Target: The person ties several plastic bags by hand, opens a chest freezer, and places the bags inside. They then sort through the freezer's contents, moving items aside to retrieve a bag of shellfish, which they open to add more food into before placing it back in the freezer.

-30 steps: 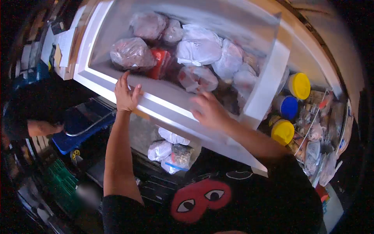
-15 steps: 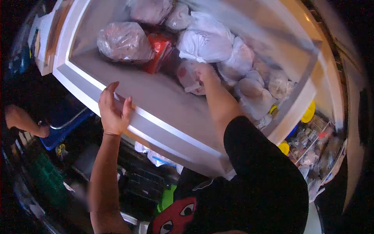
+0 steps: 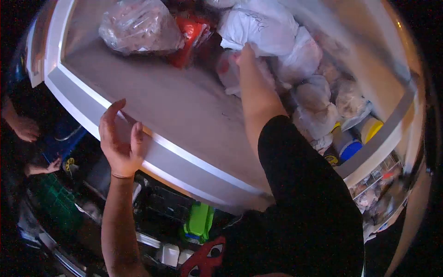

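Note:
My left hand [image 3: 121,141] rests at the near rim of a chest freezer [image 3: 184,159], thumb and fingers apart, holding nothing. My right arm reaches down into the freezer. The right hand [image 3: 248,53] is at a clear bag with reddish contents [image 3: 228,71], beside a white plastic bag with dark writing [image 3: 260,27]; its fingers are mostly hidden. A red package [image 3: 188,39] and a large clear bag [image 3: 140,27] lie to the left. More knotted bags [image 3: 316,97] lie to the right of the arm.
Containers with a blue lid [image 3: 351,150] and a yellow lid [image 3: 371,130] stand in the freezer's right corner. A wire basket of packages [image 3: 374,189] is beyond it. At the far left are another person's hands [image 3: 26,129]. A green object [image 3: 199,221] lies below the rim.
The view has shifted, so the freezer's right corner shows more. My right hand remains low among the bags, now close under the white bag. Both of the other person's hands now show.

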A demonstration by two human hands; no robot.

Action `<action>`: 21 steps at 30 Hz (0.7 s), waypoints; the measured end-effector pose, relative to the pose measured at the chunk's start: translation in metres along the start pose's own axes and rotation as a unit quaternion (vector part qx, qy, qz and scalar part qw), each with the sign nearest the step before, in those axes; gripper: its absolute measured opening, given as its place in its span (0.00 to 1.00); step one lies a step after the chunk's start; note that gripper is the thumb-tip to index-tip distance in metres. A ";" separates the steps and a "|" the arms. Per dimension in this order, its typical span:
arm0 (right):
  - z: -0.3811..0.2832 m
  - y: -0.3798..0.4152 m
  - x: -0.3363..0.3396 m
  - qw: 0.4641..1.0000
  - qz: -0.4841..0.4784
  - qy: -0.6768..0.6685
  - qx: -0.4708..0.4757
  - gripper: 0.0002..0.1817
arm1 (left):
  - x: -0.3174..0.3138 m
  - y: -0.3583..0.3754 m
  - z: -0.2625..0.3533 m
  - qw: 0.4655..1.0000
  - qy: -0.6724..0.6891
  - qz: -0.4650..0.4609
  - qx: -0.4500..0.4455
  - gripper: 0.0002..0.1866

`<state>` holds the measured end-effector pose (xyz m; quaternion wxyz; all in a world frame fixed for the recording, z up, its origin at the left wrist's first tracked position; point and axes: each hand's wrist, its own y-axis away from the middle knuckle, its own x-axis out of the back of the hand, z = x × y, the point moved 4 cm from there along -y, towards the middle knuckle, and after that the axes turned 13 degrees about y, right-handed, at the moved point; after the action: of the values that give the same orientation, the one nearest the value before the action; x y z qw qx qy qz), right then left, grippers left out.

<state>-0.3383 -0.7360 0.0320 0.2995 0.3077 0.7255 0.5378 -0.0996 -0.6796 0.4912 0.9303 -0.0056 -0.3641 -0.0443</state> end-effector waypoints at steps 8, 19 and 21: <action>-0.013 -0.040 0.004 0.946 0.049 0.304 0.103 0.29 | -0.002 -0.003 0.002 1.000 -0.015 -0.011 0.002 0.19; -0.051 -0.004 -0.006 0.635 0.201 0.717 0.207 0.36 | 0.000 -0.005 0.007 0.989 -0.120 -0.050 -0.066 0.11; -0.063 0.012 -0.005 0.674 0.231 0.667 0.217 0.36 | 0.000 -0.005 0.005 0.991 -0.105 -0.047 -0.072 0.11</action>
<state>-0.3818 -0.7747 0.0595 -0.4729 0.0811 0.7349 0.4793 -0.1029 -0.6840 0.4948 0.8811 -0.0601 -0.4551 -0.1136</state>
